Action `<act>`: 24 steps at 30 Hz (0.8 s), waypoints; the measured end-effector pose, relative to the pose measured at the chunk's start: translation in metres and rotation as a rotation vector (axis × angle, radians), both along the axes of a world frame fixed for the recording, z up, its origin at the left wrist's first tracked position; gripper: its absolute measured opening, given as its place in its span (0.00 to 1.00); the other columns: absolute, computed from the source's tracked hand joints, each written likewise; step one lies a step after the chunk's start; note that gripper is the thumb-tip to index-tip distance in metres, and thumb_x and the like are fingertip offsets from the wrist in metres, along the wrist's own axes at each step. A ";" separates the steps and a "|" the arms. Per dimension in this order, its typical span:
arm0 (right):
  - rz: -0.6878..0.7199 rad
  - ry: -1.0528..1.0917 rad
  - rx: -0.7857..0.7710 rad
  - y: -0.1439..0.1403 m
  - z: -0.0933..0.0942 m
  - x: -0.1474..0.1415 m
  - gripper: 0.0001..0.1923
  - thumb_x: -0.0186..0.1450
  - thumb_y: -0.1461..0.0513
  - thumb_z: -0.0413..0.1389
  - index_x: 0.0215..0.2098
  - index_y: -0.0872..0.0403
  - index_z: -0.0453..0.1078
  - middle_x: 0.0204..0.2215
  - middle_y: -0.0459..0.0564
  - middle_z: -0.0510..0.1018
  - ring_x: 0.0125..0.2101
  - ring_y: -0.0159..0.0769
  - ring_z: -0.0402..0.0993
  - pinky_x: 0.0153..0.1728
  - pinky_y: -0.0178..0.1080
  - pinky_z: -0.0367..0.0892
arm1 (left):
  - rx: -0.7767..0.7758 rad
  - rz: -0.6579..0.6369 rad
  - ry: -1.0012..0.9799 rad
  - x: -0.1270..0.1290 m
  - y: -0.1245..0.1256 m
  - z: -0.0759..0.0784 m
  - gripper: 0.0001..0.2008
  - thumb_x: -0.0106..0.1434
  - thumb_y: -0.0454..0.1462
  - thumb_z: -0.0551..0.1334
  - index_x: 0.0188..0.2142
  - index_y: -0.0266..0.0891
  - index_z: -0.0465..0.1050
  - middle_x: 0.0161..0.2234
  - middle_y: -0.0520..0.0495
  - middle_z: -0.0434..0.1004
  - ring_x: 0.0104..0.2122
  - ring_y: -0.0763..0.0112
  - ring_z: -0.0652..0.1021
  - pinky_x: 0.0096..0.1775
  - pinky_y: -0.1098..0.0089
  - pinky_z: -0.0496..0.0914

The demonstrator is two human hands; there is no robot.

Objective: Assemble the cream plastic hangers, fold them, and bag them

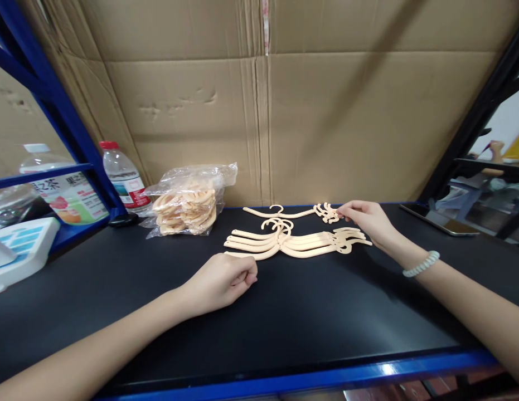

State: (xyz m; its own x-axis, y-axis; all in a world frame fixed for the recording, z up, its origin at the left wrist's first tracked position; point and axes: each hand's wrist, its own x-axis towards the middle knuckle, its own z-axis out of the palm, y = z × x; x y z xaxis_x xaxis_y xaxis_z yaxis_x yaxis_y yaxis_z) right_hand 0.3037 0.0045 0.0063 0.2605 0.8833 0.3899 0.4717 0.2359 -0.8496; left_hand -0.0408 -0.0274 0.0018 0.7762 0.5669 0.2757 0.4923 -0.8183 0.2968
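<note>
On the black table lies a stack of several beige plastic clothes hangers point(303, 253), fanned out with their hooks bunched in the middle. Smaller beige pieces point(347, 236) with finger-like prongs sit at the stack's right end. Behind it rests a single beige hanger point(263, 214), with a cluster of small beige plastic pieces point(326, 211) by its right end. My right hand point(365, 220) pinches at the edge of that cluster, thumb and forefinger together. My left hand point(223, 281) is curled into a fist on the table, just in front of the nearest hanger's left arm.
A clear plastic bag of beige pieces point(186, 209) stands at the back left, beside a red-capped bottle point(125, 178). A phone-like flat dark object point(439, 219) lies at the back right. Cardboard point(347, 111) walls the back; blue frame posts point(62, 100) rise at left.
</note>
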 end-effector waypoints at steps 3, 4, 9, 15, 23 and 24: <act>0.001 -0.026 -0.033 -0.001 0.000 -0.002 0.07 0.54 0.59 0.57 0.23 0.55 0.73 0.25 0.50 0.77 0.29 0.37 0.72 0.34 0.39 0.66 | 0.007 -0.005 0.007 -0.001 0.000 0.000 0.08 0.57 0.26 0.55 0.26 0.39 0.66 0.17 0.59 0.55 0.18 0.79 0.61 0.24 0.78 0.57; 0.000 -0.034 -0.040 -0.001 0.000 -0.002 0.07 0.54 0.59 0.57 0.23 0.55 0.73 0.25 0.51 0.78 0.30 0.38 0.72 0.35 0.39 0.66 | 0.011 -0.012 0.007 -0.001 0.001 0.000 0.09 0.57 0.26 0.54 0.27 0.39 0.67 0.17 0.59 0.56 0.18 0.79 0.61 0.24 0.78 0.57; 0.002 -0.037 -0.026 0.000 -0.001 -0.001 0.08 0.53 0.58 0.57 0.23 0.54 0.73 0.26 0.51 0.78 0.32 0.40 0.73 0.36 0.40 0.67 | 0.073 0.053 -0.131 -0.001 0.002 0.001 0.08 0.59 0.27 0.54 0.28 0.39 0.67 0.22 0.56 0.62 0.21 0.78 0.65 0.26 0.77 0.60; -0.001 0.001 0.037 0.001 -0.001 0.000 0.08 0.53 0.57 0.58 0.21 0.53 0.72 0.23 0.50 0.77 0.28 0.38 0.71 0.33 0.39 0.67 | 0.172 0.168 -0.438 -0.001 0.003 0.009 0.04 0.62 0.30 0.56 0.30 0.38 0.66 0.33 0.49 0.69 0.28 0.75 0.70 0.29 0.75 0.66; 0.013 -0.016 0.036 -0.001 0.000 -0.002 0.10 0.53 0.55 0.59 0.22 0.53 0.73 0.24 0.50 0.77 0.30 0.39 0.72 0.33 0.40 0.67 | 0.059 0.314 -0.614 -0.005 0.006 0.008 0.04 0.62 0.37 0.59 0.33 0.39 0.66 0.33 0.49 0.71 0.31 0.71 0.72 0.33 0.71 0.68; 0.012 -0.017 0.034 -0.001 0.000 -0.002 0.10 0.53 0.55 0.58 0.22 0.53 0.73 0.24 0.50 0.77 0.30 0.39 0.73 0.34 0.40 0.67 | 0.038 0.321 -0.625 -0.006 0.007 0.008 0.04 0.61 0.37 0.59 0.32 0.39 0.66 0.32 0.50 0.70 0.31 0.71 0.72 0.33 0.71 0.67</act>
